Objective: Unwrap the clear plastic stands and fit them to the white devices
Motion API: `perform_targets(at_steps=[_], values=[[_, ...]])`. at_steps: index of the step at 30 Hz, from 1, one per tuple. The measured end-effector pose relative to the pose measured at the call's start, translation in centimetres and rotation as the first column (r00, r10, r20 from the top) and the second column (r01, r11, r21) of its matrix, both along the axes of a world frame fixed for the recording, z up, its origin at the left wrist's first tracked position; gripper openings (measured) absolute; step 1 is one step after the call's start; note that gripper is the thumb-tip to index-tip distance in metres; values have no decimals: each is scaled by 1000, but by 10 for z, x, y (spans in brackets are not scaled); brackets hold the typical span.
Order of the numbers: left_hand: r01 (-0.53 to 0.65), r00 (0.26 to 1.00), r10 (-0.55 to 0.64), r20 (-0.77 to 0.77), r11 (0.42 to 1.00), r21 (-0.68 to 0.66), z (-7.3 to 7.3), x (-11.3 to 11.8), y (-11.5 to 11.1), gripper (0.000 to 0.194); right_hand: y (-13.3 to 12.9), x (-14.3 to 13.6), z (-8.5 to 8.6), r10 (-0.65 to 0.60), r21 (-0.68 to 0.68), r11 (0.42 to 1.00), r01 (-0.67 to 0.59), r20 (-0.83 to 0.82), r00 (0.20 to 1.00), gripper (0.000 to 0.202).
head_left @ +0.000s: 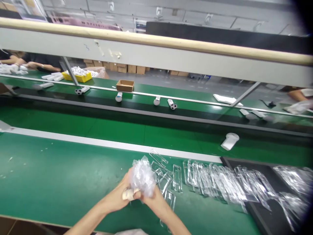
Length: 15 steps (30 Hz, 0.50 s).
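Both hands are wrapped round a crumpled clear plastic bag point(143, 174) above the green bench point(61, 176). My left hand point(124, 192) closes on its left side, with pale covers on the thumb or finger. Around the bag's lower right side curls my right hand point(153, 197), its fingers mostly hidden by the plastic. Whatever the bag may contain cannot be made out. Just right of the hands, several loose clear plastic trays point(177, 178) lie scattered. Farther right, a long overlapping row of the same clear trays point(217, 182) stretches across the bench.
A black tray point(259, 209) at the right bears more clear plastic pieces point(293, 179). Beyond the bench runs a green conveyor belt point(117, 130) with a white item point(230, 141) on it. Across it are a yellow bin point(83, 77), a cardboard box point(125, 86) and co-workers' hands point(31, 65).
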<state>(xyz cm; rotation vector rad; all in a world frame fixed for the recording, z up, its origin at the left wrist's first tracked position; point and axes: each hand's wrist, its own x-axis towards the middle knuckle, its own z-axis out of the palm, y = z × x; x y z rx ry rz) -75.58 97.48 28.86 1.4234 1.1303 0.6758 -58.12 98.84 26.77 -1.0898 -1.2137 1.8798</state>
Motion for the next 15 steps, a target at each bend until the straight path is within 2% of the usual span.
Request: perform_targets(at_steps=[3,5,6,8,10,11,13,15], values=[[-50,988,69,-141,989,136,14,-22,-9,77,15,-17,14,199,175,966,-192,-22,980,64],[-76,946,151,-285,963,257,15,-34,-13,78,22,-26,18,249,367,892,-264,90,964,64],[-76,909,203,-365,939,335,13,-39,-14,79,25,-29,19,226,485,826,-285,178,958,62],[-70,817,320,-480,881,468,5,-51,-13,75,29,-37,20,104,680,656,-329,350,931,56],[-85,763,405,-505,836,543,-4,-63,-11,66,33,-45,22,-36,788,499,-360,434,900,47],[-99,764,423,-488,824,559,-8,-69,-9,64,35,-50,23,-82,818,446,-365,443,893,43],[-123,794,432,-427,802,584,-14,-79,-6,65,37,-59,26,-98,843,386,-375,442,892,38],[-134,820,431,-377,785,605,-18,-88,-5,65,38,-67,30,-63,843,371,-389,440,896,38]])
